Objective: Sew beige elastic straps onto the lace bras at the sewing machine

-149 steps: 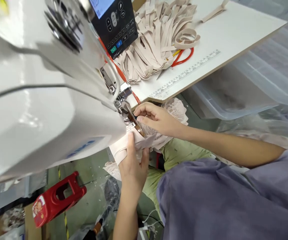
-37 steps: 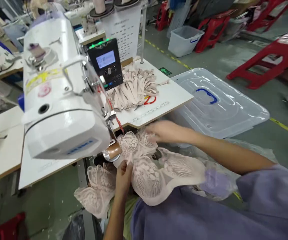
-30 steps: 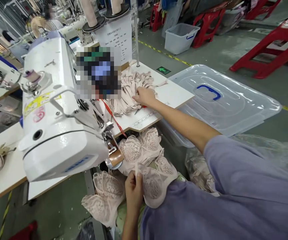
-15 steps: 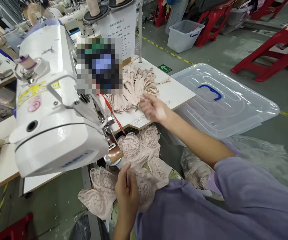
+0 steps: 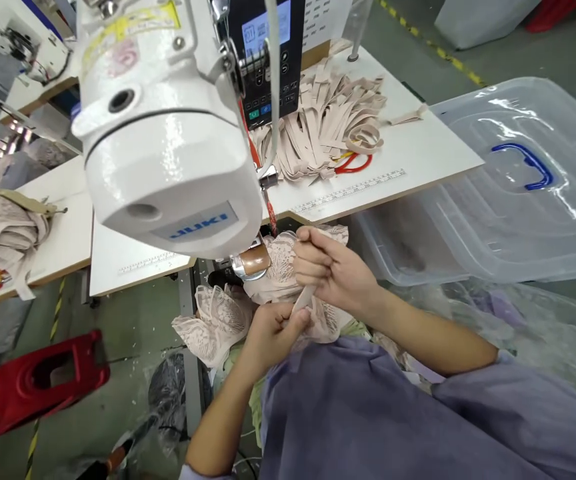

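Over my lap, my left hand (image 5: 275, 333) is closed, its thumb pressing down on a pale beige strap (image 5: 304, 300). Just above it my right hand (image 5: 335, 272) is curled around the strap's upper part, so a short length spans both hands. Beige lace bras (image 5: 281, 257) lie beneath and behind the hands, partly covered by them. Another lace bra cup (image 5: 215, 323) hangs to the left. Close by the lace is the sewing machine's copper-coloured arm end (image 5: 255, 260), below the white machine head (image 5: 173, 173).
On the white table (image 5: 433, 157) lie a heap of beige straps (image 5: 328, 120) and red-handled scissors (image 5: 354, 163). A control panel (image 5: 273, 67) stands behind the machine. At right is a clear plastic lid (image 5: 473, 220); a red stool (image 5: 43, 380) is at lower left.
My right hand has come back from beside the strap heap to my left hand, and both now hold a strap. The view has shifted closer to the machine and table.
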The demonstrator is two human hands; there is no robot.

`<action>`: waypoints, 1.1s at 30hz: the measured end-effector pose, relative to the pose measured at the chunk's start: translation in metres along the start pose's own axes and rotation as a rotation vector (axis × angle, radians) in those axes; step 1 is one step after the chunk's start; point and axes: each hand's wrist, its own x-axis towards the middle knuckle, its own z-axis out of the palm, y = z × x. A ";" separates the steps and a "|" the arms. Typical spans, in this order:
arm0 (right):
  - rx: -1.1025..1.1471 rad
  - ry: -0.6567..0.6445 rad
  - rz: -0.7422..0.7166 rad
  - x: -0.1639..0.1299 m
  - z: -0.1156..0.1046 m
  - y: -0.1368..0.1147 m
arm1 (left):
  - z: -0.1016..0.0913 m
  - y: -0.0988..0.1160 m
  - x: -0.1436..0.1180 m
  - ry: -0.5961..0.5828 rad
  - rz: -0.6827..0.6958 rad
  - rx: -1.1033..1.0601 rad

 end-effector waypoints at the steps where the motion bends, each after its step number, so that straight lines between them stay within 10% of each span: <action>1: -0.004 0.034 -0.018 0.005 -0.003 -0.004 | -0.002 0.001 -0.002 -0.028 -0.006 -0.060; 5: -0.074 0.047 -0.039 0.011 -0.017 -0.007 | -0.011 0.010 -0.008 -0.032 0.008 -0.234; 10: -0.433 -0.266 0.257 -0.012 -0.039 0.015 | -0.007 0.027 0.002 0.168 0.026 -0.133; 14: -0.602 -0.030 0.044 -0.004 -0.047 0.013 | -0.011 0.028 0.014 0.190 0.226 0.184; 18: -0.643 0.044 -0.121 0.032 -0.039 -0.007 | -0.032 0.010 0.020 0.543 0.515 0.697; 22: -0.822 -0.120 -0.084 0.058 -0.025 -0.016 | -0.045 0.001 0.020 0.764 0.374 0.858; 33: -1.310 -0.078 -0.534 0.094 -0.012 -0.008 | -0.075 -0.012 0.008 0.388 0.143 0.430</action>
